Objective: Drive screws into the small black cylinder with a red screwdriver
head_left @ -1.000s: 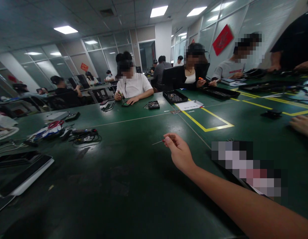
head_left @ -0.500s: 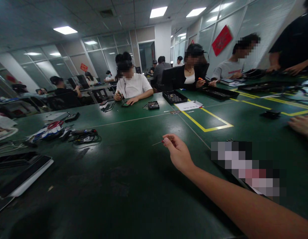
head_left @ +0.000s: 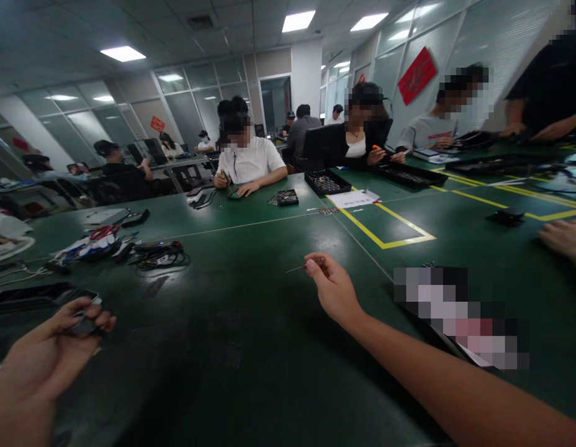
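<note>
Left hand obscures unclear grey object; right hand half-hides screwdriver.

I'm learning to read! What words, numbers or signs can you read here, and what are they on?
None can be read clearly.
Large red sign on the glass: blurred.
Smaller red sign, far back: too small.
Grey shirt: red lettering, blurred.
White paper on the table: marks too small.

Glass partitions and worktables show an office workshop.
</note>
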`<act>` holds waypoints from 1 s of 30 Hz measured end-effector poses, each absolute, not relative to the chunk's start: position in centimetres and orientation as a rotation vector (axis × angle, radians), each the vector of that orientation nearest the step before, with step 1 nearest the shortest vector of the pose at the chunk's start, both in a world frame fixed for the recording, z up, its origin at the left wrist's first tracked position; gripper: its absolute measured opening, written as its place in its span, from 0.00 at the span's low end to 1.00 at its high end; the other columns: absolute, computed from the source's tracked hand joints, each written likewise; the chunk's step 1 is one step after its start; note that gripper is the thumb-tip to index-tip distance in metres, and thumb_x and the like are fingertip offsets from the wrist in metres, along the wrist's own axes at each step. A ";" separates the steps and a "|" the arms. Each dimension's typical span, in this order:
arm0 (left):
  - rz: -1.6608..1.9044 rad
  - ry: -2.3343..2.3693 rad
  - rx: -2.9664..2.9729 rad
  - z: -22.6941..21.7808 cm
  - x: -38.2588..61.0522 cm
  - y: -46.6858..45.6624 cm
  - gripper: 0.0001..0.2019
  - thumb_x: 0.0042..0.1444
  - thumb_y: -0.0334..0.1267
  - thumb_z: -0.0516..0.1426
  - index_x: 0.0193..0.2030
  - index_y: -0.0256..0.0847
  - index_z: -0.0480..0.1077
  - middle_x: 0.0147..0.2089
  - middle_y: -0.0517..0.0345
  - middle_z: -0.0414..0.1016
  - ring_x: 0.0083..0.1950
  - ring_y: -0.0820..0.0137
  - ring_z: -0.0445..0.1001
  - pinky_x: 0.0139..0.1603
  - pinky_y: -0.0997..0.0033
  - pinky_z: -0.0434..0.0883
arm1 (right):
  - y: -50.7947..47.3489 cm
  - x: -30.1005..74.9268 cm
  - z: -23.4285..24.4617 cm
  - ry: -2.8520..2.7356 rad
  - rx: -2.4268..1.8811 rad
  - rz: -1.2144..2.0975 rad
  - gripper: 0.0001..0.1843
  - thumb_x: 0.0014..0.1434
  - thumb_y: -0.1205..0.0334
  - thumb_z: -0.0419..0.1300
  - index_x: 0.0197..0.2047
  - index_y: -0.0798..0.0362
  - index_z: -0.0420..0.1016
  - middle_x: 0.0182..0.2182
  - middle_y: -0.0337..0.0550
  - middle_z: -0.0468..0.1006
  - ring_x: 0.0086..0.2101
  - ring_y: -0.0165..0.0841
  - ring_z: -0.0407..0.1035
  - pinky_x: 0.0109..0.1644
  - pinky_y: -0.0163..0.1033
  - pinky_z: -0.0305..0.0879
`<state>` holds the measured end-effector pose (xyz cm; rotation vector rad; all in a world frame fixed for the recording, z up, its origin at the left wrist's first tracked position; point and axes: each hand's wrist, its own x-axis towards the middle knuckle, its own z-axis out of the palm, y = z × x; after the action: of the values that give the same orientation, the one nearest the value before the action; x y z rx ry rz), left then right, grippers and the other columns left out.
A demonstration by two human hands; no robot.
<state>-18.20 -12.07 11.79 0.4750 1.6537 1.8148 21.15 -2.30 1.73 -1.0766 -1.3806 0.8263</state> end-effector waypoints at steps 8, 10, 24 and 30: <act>1.394 1.384 0.957 8.5 -10.4 -6.2 0.26 0.38 0.23 0.60 0.48 0.41 0.70 0.38 0.60 0.74 0.38 0.70 0.73 0.37 0.75 0.73 | -2.6 21.2 2.3 -1.429 -1.091 0.873 0.16 0.64 0.49 0.59 0.48 0.49 0.77 0.32 0.40 0.77 0.33 0.36 0.73 0.38 0.41 0.69; 1.263 1.475 1.210 6.8 -7.6 -4.6 0.28 0.39 0.22 0.59 0.51 0.40 0.68 0.40 0.59 0.74 0.40 0.69 0.74 0.40 0.73 0.71 | -2.6 21.1 2.2 -1.441 -1.108 0.837 0.16 0.63 0.49 0.60 0.48 0.49 0.78 0.31 0.40 0.78 0.33 0.36 0.74 0.38 0.42 0.69; 1.235 1.350 1.897 0.2 2.3 -1.2 0.16 0.54 0.24 0.61 0.48 0.44 0.77 0.55 0.54 0.77 0.59 0.63 0.73 0.66 0.56 0.65 | -3.1 21.5 3.3 -1.412 -1.060 0.706 0.16 0.64 0.47 0.60 0.38 0.51 0.79 0.32 0.42 0.80 0.34 0.36 0.75 0.40 0.41 0.69; 1.172 1.394 1.871 0.2 2.2 -1.7 0.18 0.56 0.29 0.62 0.53 0.43 0.75 0.54 0.53 0.77 0.57 0.62 0.74 0.63 0.56 0.68 | -3.5 21.5 2.7 -1.387 -1.036 0.721 0.15 0.64 0.48 0.61 0.47 0.48 0.76 0.37 0.44 0.81 0.37 0.38 0.77 0.41 0.43 0.72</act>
<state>2.23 -1.69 0.17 1.8706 1.3937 1.1718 21.55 -3.49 2.72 -1.0360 -1.3874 0.7214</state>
